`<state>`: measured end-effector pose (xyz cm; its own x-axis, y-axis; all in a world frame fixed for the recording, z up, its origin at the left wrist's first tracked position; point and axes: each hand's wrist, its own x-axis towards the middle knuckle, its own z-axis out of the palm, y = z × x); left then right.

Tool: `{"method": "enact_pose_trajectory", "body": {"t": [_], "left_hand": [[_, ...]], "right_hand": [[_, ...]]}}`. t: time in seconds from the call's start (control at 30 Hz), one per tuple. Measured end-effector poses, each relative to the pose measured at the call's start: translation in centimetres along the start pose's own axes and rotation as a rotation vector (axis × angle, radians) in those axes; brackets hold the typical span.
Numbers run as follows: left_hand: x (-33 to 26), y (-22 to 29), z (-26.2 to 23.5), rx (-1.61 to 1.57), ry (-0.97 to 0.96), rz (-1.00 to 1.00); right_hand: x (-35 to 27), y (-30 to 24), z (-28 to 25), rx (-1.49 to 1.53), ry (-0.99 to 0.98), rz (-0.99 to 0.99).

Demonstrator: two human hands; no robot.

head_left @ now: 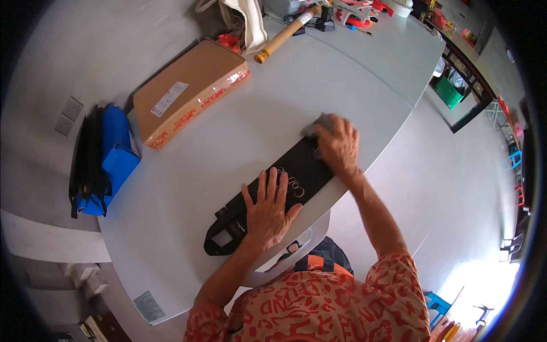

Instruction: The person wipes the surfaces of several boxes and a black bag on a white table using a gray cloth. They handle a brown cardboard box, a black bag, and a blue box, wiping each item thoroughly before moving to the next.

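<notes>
So, left hand is flat with fingers spread, on a flat black carrier lying diagonally on the white table, near its front edge; cut-out end sits lower left. Right hand is over a bunched grey cloth at the carrier's far end; slightly blurred, can't tell if it's pinching or just pressing. Cardboard box and blue box sit well apart, to the left.

Pale table, flat black carrier, taped brown carton, cardboard tube
</notes>
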<state>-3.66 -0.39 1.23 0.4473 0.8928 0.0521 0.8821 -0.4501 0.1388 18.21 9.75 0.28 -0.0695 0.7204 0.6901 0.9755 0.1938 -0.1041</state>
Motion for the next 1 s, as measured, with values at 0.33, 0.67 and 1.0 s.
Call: {"method": "enact_pose_trajectory", "body": {"t": [0.33, 0.67, 1.0], "left_hand": [[0.2, 0.2, -0.1, 0.013, 0.012, -0.025], [0.6, 0.0, -0.4, 0.039, -0.135, -0.072], [0.1, -0.3, 0.0, -0.120, 0.018, -0.027]], "right_hand": [[-1.0, -0.3, 0.7, 0.064, -0.075, 0.085], [-4.1, -9.4, -3.5, 0.365, -0.207, -0.053], [-1.2, 0.6, 0.1, 0.019, -0.085, 0.262]]}}
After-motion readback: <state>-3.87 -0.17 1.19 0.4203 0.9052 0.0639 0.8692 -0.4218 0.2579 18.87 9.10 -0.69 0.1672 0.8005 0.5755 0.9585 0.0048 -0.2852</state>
